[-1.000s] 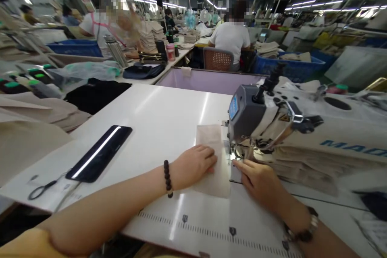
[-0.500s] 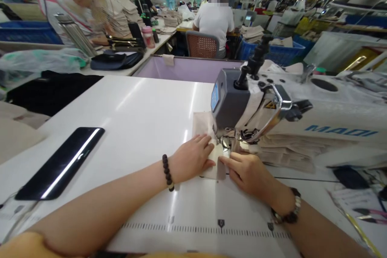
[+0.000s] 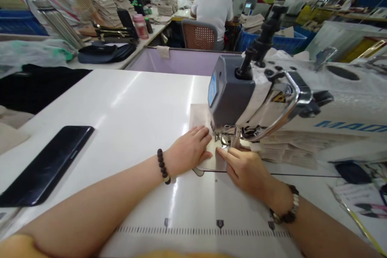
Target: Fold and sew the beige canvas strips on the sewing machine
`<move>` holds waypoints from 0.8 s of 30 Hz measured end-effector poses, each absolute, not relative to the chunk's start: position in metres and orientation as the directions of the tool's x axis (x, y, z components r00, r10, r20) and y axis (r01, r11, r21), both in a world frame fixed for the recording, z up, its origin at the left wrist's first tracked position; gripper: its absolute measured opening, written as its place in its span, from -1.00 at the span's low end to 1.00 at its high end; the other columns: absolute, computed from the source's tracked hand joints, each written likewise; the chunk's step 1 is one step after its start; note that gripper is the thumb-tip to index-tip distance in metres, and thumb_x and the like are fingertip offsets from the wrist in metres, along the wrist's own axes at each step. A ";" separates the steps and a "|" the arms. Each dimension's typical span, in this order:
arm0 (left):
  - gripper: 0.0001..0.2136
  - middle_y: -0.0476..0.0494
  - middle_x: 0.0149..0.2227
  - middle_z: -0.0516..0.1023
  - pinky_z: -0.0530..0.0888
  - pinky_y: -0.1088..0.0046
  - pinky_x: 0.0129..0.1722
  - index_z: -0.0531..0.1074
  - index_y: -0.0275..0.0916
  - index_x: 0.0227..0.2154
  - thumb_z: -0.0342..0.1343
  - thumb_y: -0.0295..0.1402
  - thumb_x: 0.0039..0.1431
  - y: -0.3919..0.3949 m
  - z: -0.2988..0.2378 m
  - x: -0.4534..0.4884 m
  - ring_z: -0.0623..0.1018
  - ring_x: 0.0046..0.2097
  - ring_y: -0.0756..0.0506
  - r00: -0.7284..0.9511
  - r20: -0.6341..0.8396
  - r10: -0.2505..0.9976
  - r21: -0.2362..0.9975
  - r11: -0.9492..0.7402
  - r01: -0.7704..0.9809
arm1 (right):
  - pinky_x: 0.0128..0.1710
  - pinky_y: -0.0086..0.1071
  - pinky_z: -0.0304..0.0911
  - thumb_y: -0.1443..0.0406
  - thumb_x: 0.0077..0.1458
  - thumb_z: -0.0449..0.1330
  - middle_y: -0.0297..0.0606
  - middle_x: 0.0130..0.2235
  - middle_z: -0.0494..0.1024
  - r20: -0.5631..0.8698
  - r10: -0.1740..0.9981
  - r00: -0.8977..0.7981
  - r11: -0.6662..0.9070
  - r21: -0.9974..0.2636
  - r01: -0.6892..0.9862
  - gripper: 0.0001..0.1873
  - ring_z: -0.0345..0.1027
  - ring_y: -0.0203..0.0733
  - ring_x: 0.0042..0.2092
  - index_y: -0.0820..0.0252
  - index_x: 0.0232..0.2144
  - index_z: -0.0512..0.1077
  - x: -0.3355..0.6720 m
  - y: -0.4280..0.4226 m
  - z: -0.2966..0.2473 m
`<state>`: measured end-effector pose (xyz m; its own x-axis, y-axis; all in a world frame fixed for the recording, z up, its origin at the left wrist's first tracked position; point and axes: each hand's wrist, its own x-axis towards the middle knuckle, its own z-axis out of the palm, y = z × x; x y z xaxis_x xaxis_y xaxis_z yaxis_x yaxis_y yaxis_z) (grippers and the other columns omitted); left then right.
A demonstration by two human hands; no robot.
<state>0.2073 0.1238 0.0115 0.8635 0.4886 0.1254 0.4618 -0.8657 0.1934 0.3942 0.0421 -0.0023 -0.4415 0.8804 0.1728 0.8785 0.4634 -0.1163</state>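
Observation:
A beige piece of fabric [image 3: 198, 113] lies flat on the white table, partly beneath the head of a sewing machine [image 3: 231, 92]. Pressing on its left part is my left hand [image 3: 190, 149], palm down with fingers stretched out. My right hand [image 3: 248, 169] rests at the fabric's near right side, its index finger extended close to the metal presser foot [image 3: 224, 140]. The other right fingers are bent under, and whether they pinch any cloth is hidden. The needle area is too small to make out clearly.
A black phone [image 3: 48, 163] lies on the left. Stacked beige fabric pieces [image 3: 290, 149] sit under the machine arm. A printed ruler [image 3: 196, 231] runs along the table's front. Beyond the table is a lilac bin [image 3: 181, 60]; a person in white [image 3: 213, 6] sits farther back.
The fabric has moved slightly away from me under the machine, with both hands keeping on it. The camera view has shifted a little.

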 end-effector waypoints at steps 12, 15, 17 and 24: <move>-0.67 -0.32 -0.04 0.32 0.25 0.15 0.12 0.29 -0.43 -0.08 0.05 -0.29 0.18 0.128 0.012 0.206 0.27 0.09 -0.26 0.864 0.122 0.489 0.198 -0.865 0.462 | -0.45 -0.38 0.13 0.45 0.02 -0.04 -0.24 -0.31 0.49 0.110 0.913 -0.394 0.406 -0.121 0.906 -0.53 0.38 -0.19 -0.35 0.28 0.01 0.32 0.391 0.042 -0.001; -0.67 -0.33 -0.05 0.33 0.25 0.14 0.12 0.30 -0.44 -0.08 0.03 -0.29 0.19 0.128 0.012 0.207 0.27 0.08 -0.26 0.866 0.122 0.484 0.186 -0.869 0.459 | -0.46 -0.37 0.09 0.45 0.02 -0.04 -0.25 -0.33 0.48 0.114 0.913 -0.391 0.404 -0.122 0.907 -0.53 0.37 -0.20 -0.38 0.28 0.02 0.31 0.390 0.042 -0.001; -0.69 -0.36 -0.05 0.33 0.25 0.11 0.11 0.31 -0.45 -0.08 0.01 -0.31 0.21 0.126 0.013 0.206 0.28 0.07 -0.27 0.865 0.140 0.483 0.149 -0.874 0.463 | -0.48 -0.37 0.05 0.45 0.02 -0.04 -0.25 -0.35 0.47 0.140 0.908 -0.395 0.412 -0.125 0.902 -0.54 0.35 -0.22 -0.40 0.29 0.01 0.31 0.391 0.042 0.000; -0.81 -0.20 -0.24 0.41 0.40 0.36 -0.07 0.38 -0.38 -0.27 -0.12 -0.44 0.27 0.112 0.018 0.202 0.40 -0.15 -0.10 0.976 0.051 0.210 0.169 -0.965 0.198 | -0.52 -0.34 -0.07 0.44 0.05 -0.07 -0.31 -0.51 0.36 0.249 0.806 -0.537 0.582 -0.175 0.794 -0.74 0.20 -0.25 -0.51 0.22 -0.36 0.41 0.398 0.038 0.005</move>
<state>0.2024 0.1124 0.0177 0.9764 0.2097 0.0514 0.1984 -0.9654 0.1694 0.3976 0.0382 0.0052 -0.5368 0.8062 0.2487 0.7938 0.5824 -0.1749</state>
